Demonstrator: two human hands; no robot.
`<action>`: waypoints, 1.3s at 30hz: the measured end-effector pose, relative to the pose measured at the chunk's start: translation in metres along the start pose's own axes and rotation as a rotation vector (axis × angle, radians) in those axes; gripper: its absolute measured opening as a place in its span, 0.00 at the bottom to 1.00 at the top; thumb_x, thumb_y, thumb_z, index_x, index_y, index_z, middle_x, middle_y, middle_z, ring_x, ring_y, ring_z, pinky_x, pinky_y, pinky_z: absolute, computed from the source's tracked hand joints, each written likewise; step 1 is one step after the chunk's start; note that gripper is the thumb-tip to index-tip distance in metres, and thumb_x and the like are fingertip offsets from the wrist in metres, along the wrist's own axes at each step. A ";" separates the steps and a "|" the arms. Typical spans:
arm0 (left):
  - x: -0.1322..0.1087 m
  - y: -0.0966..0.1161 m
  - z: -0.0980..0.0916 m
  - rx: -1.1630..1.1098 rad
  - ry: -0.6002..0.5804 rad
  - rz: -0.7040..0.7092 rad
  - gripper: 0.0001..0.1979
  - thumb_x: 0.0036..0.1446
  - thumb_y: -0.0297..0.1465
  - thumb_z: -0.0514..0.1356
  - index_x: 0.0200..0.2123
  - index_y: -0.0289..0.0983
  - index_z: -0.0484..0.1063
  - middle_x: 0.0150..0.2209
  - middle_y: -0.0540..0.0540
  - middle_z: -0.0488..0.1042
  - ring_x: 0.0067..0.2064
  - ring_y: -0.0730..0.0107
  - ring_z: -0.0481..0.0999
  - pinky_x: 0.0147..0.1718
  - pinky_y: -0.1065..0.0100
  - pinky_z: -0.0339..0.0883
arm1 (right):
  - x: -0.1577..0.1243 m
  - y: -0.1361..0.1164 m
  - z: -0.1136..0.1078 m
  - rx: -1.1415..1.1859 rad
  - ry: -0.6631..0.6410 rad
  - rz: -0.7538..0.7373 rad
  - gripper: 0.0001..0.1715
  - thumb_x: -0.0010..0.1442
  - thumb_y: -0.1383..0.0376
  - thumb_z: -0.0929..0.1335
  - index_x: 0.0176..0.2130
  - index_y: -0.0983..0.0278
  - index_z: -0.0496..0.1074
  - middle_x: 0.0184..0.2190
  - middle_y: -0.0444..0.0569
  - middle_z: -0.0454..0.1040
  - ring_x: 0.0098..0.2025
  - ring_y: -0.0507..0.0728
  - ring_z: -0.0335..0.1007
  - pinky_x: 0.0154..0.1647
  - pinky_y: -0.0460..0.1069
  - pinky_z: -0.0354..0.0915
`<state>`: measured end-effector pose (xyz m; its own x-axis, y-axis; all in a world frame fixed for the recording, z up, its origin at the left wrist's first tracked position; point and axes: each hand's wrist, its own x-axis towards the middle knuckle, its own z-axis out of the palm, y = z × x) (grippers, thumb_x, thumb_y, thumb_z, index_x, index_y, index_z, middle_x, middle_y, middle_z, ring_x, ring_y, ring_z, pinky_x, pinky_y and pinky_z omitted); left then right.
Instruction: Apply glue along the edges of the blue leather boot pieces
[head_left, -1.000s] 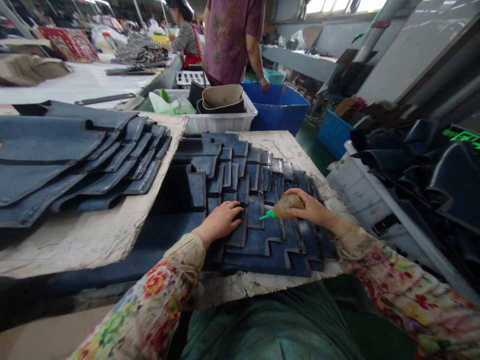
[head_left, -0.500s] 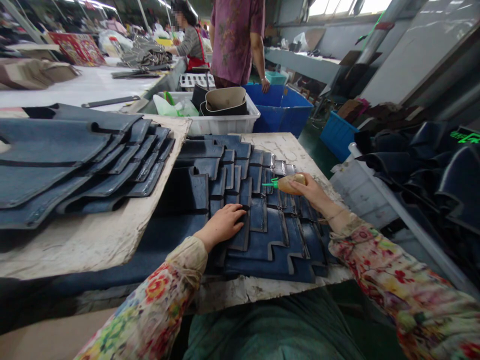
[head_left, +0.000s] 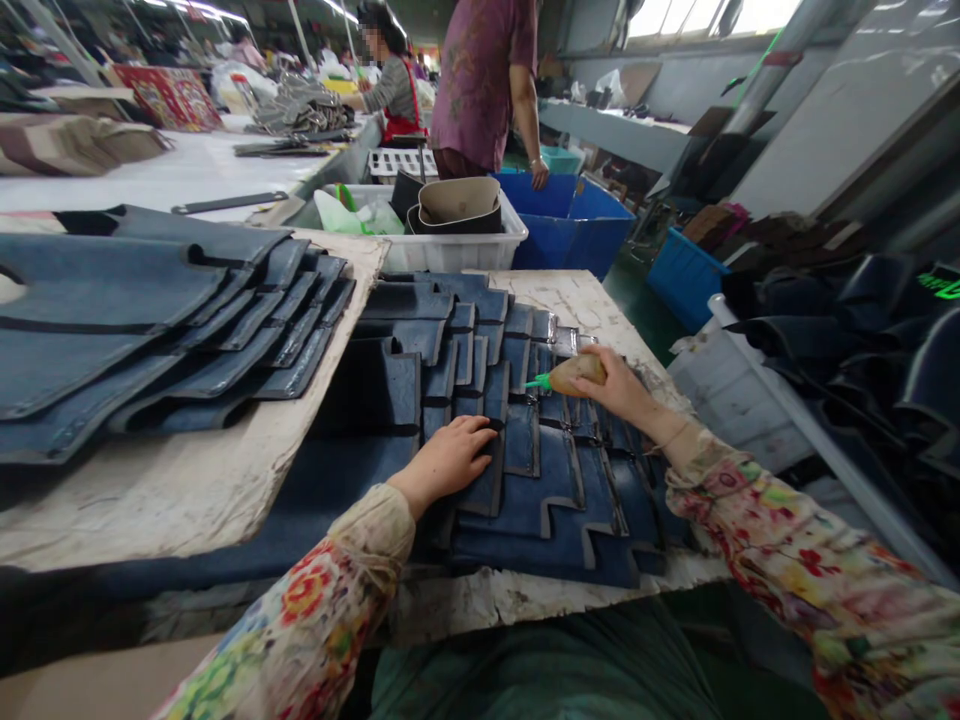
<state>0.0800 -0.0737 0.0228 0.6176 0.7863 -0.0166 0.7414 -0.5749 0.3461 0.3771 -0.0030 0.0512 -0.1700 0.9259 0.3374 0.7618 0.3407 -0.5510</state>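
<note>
Overlapping dark blue leather-like pieces with grey edges lie fanned out in front of me. My left hand rests flat on them, fingers stretched out. In my right hand is an amber squeeze bottle, gripped around its body. Its green nozzle points left and slightly down, close over the edges of the pieces; whether it touches them I cannot tell. Some edge strips near the bottle shine as if wet.
Left, more blue pieces are stacked on a pale worn board. Beyond stand a white bin and a blue bin, with a person in a purple shirt beside them. A grey crate is at right.
My right hand has brought the bottle slightly toward me, and its nozzle now tips further down. The left hand stays on the same pieces. The whole view has shifted a little.
</note>
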 end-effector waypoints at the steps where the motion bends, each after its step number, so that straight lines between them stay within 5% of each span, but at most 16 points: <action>1: 0.000 0.000 0.000 -0.001 -0.001 0.000 0.21 0.59 0.35 0.53 0.54 0.37 0.66 0.59 0.41 0.63 0.60 0.59 0.60 0.59 0.59 0.55 | -0.001 0.001 0.000 -0.017 -0.005 -0.052 0.31 0.50 0.50 0.69 0.49 0.61 0.63 0.48 0.54 0.67 0.52 0.64 0.64 0.55 0.61 0.60; 13: 0.000 -0.001 0.002 0.004 0.005 -0.002 0.20 0.59 0.35 0.53 0.54 0.37 0.66 0.59 0.42 0.62 0.60 0.59 0.60 0.59 0.59 0.56 | -0.004 0.009 0.005 -0.084 -0.077 -0.253 0.28 0.53 0.54 0.69 0.50 0.60 0.60 0.48 0.53 0.65 0.52 0.63 0.63 0.54 0.60 0.62; 24: 0.000 -0.001 0.001 -0.009 -0.011 -0.020 0.21 0.58 0.34 0.54 0.55 0.37 0.66 0.59 0.42 0.62 0.60 0.59 0.60 0.60 0.58 0.55 | 0.045 0.020 0.013 -0.114 0.127 -0.379 0.25 0.52 0.59 0.70 0.47 0.61 0.60 0.44 0.55 0.65 0.51 0.65 0.62 0.54 0.62 0.61; 33: -0.001 0.005 -0.007 -0.039 -0.040 -0.039 0.20 0.58 0.33 0.54 0.54 0.37 0.66 0.60 0.42 0.62 0.61 0.60 0.58 0.60 0.59 0.53 | 0.015 0.018 0.007 -0.070 -0.081 -0.423 0.25 0.51 0.60 0.70 0.47 0.60 0.60 0.45 0.53 0.65 0.49 0.63 0.64 0.52 0.60 0.63; 39: -0.001 0.004 -0.006 -0.049 -0.029 -0.040 0.20 0.58 0.33 0.55 0.54 0.38 0.66 0.60 0.42 0.61 0.61 0.61 0.59 0.60 0.58 0.54 | 0.050 0.031 0.012 -0.101 0.104 -0.383 0.24 0.52 0.60 0.69 0.47 0.61 0.60 0.44 0.54 0.65 0.51 0.64 0.62 0.54 0.61 0.61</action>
<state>0.0804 -0.0754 0.0292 0.5954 0.8013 -0.0584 0.7523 -0.5306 0.3905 0.3844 0.0559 0.0418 -0.3929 0.7120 0.5819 0.7145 0.6348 -0.2942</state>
